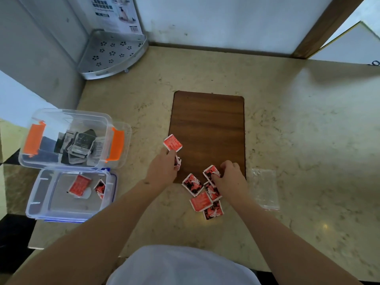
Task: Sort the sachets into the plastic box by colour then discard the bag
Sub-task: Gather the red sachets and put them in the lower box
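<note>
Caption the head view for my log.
Left hand holds red sachets; right hand gathers more beside the wooden board.

Red sachets (202, 195) beside clear bag (264, 188)

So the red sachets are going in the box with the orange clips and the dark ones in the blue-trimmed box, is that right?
Not quite, it is the other way round. In the head view the box with the orange clips holds the dark sachets, and the blue-trimmed box holds two red sachets. More red sachets lie by the wooden board.
</note>
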